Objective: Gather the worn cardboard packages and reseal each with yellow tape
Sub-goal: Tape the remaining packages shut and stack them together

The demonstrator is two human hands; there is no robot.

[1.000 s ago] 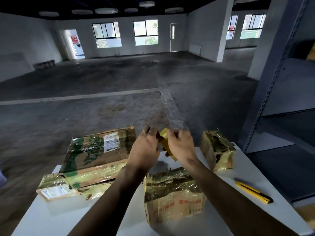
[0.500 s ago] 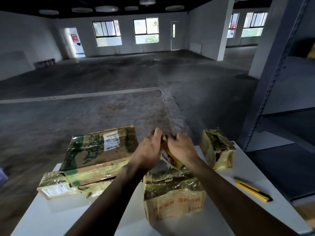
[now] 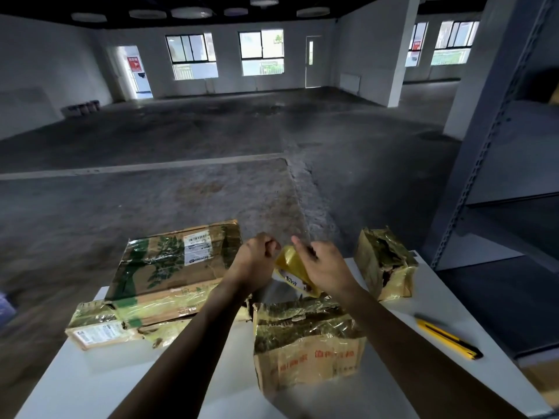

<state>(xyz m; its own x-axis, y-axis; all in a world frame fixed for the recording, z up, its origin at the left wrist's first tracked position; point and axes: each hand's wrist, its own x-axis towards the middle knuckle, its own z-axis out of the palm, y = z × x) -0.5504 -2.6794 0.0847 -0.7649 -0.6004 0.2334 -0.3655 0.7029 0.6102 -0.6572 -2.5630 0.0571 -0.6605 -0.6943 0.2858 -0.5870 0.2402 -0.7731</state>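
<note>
left hand [image 3: 257, 264], right hand [image 3: 325, 269] grip tape roll [image 3: 291, 263] — near table [image 3: 181, 382] far edge

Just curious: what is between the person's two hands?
A yellow tape roll, which the left hand and the right hand both hold; the head view shows it.

Dim in here; daylight comes only through the far windows [image 3: 261, 52] and open doorway [image 3: 137, 71] (blown out white). The glossy packages [image 3: 169, 267] glint. Edges bow, the shelving [image 3: 499, 131] leans, the left rim smears.
</note>
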